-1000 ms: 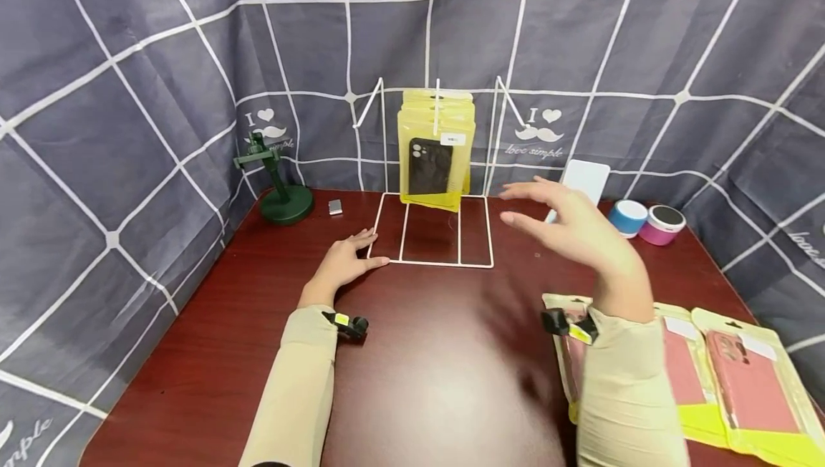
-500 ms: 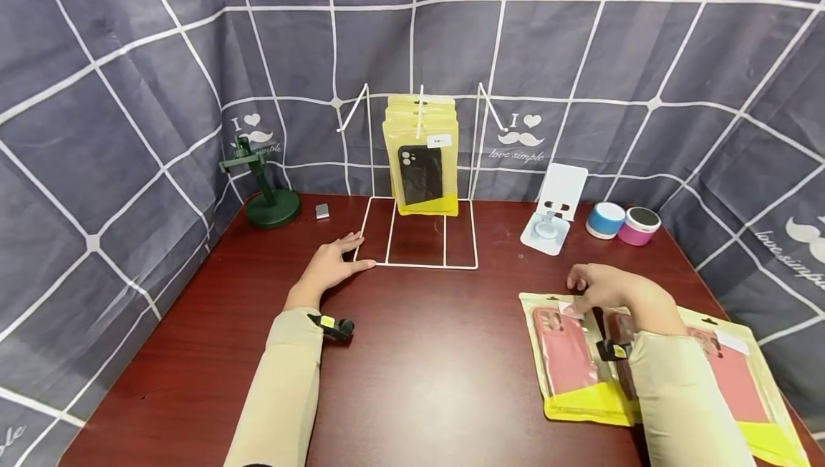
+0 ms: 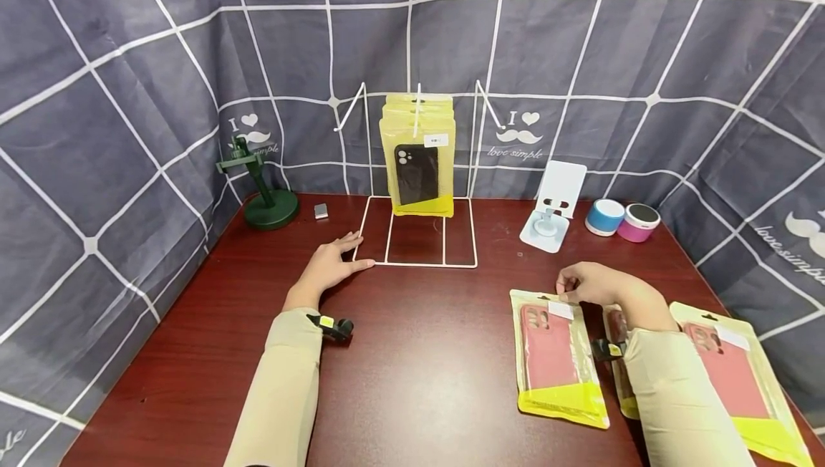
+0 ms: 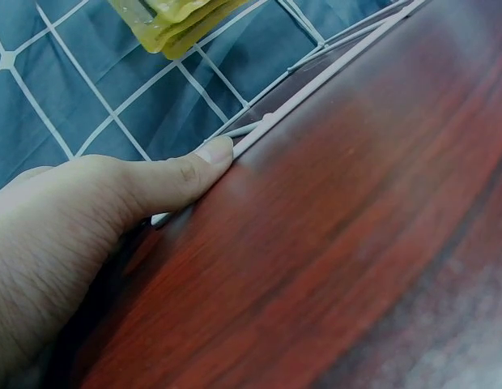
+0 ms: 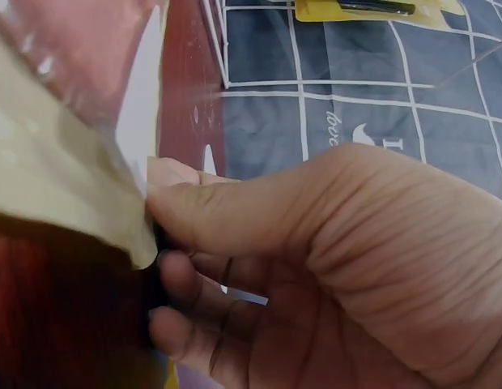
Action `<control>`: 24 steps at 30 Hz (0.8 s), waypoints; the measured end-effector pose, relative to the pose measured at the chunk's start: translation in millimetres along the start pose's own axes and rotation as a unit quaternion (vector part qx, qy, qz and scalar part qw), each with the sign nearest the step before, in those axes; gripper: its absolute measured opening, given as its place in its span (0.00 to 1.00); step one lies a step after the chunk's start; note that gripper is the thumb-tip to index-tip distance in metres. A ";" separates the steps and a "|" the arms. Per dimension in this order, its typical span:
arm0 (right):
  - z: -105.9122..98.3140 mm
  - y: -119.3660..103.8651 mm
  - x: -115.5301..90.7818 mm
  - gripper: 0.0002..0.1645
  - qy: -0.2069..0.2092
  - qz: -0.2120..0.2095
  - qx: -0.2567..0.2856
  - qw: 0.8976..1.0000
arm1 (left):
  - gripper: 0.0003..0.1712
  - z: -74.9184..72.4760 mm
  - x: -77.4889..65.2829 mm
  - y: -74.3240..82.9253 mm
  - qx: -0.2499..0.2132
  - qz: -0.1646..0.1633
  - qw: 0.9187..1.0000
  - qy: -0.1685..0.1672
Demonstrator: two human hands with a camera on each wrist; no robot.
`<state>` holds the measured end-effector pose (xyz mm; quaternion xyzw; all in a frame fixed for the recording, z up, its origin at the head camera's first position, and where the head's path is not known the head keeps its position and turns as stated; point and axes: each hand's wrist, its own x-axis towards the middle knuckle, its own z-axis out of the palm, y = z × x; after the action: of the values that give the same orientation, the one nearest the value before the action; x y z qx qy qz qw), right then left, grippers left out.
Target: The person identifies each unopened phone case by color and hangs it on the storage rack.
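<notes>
My right hand (image 3: 602,286) pinches the top corner of a phone case package (image 3: 556,359), a clear pouch with a pink case and a yellow bottom band. In the right wrist view, thumb and forefinger meet on the pouch's edge (image 5: 138,243). My left hand (image 3: 327,266) rests at the front left corner of a white wire display rack (image 3: 425,264), fingers fairly straight. Its thumb (image 4: 182,174) lies on the front base wire in the left wrist view. From the rack's middle hook hang several yellow pouches, the front one holding a black phone case (image 3: 417,173).
Two more pink case packages lie at right, one (image 3: 735,374) plainly seen, the other (image 3: 620,367) mostly under my right arm. Behind them stand a white phone stand (image 3: 559,188), a blue speaker (image 3: 604,218) and a pink one (image 3: 638,223). A green stand (image 3: 271,208) is at back left.
My right hand has come down from beside the rack to the packages at right and taken the leftmost by its corner, shifting it slightly left. My left hand stays on the rack.
</notes>
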<state>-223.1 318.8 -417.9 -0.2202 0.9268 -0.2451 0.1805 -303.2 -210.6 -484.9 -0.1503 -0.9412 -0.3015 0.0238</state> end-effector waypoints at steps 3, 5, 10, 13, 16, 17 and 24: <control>0.1 2.0 0.0 0.04 -0.001 -0.007 -0.001 1.000 | 0.49 0.2 -0.1 -0.3 -0.001 0.000 1.000 0.000; -0.5 2.4 -0.5 0.04 0.009 -0.015 -0.002 1.000 | 0.49 0.5 -0.2 -1.0 -0.001 0.000 1.000 -0.001; -3.1 4.4 -4.0 0.06 0.015 -0.014 0.095 0.995 | 0.47 0.8 -1.9 -0.9 -0.001 -0.003 1.000 -0.002; -5.0 7.1 -4.7 0.11 -0.009 -0.006 0.176 0.984 | 0.47 0.7 -2.6 0.1 -0.003 -0.004 1.000 -0.002; -6.8 10.5 -4.2 0.18 -0.055 -0.015 0.235 0.970 | 0.47 0.6 -2.6 0.7 -0.002 -0.004 1.000 -0.002; -7.3 11.8 -4.0 0.20 -0.068 -0.021 0.249 0.966 | 0.47 0.4 -2.7 1.1 -0.001 -0.004 1.000 -0.002; -13.5 7.9 -2.4 0.16 0.011 -0.054 0.208 0.977 | 0.47 -2.1 -3.3 4.7 -0.005 0.001 1.000 -0.002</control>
<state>-229.6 331.3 -410.6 -0.2244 0.8444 -0.4441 0.1986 -298.7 -209.0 -481.0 -0.1523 -0.9395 -0.3060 0.0219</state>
